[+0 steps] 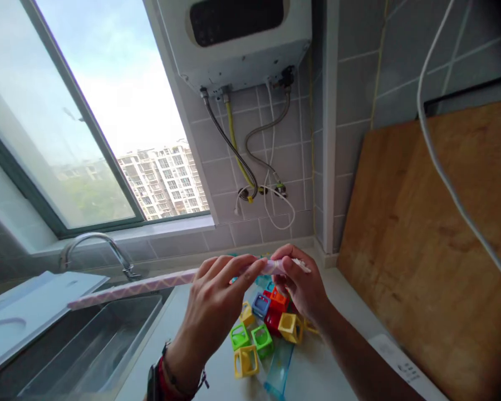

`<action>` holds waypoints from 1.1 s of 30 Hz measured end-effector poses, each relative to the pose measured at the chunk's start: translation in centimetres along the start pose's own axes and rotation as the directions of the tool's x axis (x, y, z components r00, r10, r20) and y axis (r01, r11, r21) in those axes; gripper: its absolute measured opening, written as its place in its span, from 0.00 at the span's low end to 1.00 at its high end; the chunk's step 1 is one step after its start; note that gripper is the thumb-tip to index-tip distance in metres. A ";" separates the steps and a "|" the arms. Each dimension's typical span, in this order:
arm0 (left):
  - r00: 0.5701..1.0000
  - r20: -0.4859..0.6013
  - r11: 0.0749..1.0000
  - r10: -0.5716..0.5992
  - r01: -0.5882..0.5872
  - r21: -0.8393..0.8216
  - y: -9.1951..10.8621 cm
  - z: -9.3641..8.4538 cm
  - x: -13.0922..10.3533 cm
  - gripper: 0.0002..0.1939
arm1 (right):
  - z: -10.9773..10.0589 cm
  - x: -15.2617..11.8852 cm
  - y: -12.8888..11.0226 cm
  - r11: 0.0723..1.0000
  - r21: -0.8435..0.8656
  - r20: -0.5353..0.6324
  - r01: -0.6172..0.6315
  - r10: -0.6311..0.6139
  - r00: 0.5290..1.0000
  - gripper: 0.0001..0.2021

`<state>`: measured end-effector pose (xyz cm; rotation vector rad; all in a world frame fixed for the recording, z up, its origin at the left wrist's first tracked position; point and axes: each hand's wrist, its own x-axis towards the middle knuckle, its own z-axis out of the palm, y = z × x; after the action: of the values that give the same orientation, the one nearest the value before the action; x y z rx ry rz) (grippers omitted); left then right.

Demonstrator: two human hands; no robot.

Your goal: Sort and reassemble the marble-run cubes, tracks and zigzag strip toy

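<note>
A long pink roll (137, 287) with a pale criss-cross pattern lies nearly level across the view, above the sink and counter. My left hand (217, 295) grips it from above near its right part, fingers wrapped over it. At the roll's right end, my right hand (303, 281) pinches it between thumb and fingers, and a frayed white tip shows there. Below the hands, on the counter, sit several hollow plastic cubes: a yellow cube (246, 361), a green cube (262, 340), a blue cube (261, 305) and a red cube (273, 322). A translucent blue piece (279, 370) lies beside them.
The sink (96, 340) with a faucet (100, 239) is at the left, a white board (33, 312) over its edge. A wooden board (434, 239) leans at the right, with a white cable (442, 172) hanging before it. A water heater (242, 44) hangs above.
</note>
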<state>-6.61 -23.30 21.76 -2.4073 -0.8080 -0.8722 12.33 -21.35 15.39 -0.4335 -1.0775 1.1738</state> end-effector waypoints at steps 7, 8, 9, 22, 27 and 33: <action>0.988 0.001 0.963 -0.155 0.152 -0.223 0.2 2.9 0.8 0.20 | -0.8 2.3 -2.1 0.990 -0.135 -0.019 -0.033 0.030 0.999 0.17; 0.985 -0.005 0.956 -0.171 0.165 -0.241 -0.1 3.5 0.5 0.19 | -0.7 2.5 -1.8 0.985 -0.164 -0.017 -0.051 0.049 0.999 0.17; 0.982 -0.018 0.952 -0.187 0.177 -0.252 -0.5 4.1 0.3 0.17 | -0.6 2.6 -1.4 0.978 -0.194 -0.008 -0.082 0.082 0.997 0.18; 0.963 0.131 0.916 -0.237 0.267 -0.301 -2.8 6.6 -0.1 0.15 | -1.0 3.2 1.0 0.838 -0.544 -0.020 -0.052 0.048 0.999 0.27; 0.944 0.212 0.878 -0.251 0.314 -0.361 -2.7 6.7 -0.1 0.16 | -0.5 2.9 1.2 0.838 -0.539 -0.070 -0.086 0.057 0.996 0.27; 0.923 0.255 0.840 -0.288 0.371 -0.396 -2.7 7.3 -0.2 0.17 | -0.4 2.7 2.9 0.815 -0.579 -0.132 -0.023 -0.066 0.989 0.25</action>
<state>-5.40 -17.18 17.07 -2.8234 -1.2454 -1.0654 11.15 -17.77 14.23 -0.9678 -1.3006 0.7537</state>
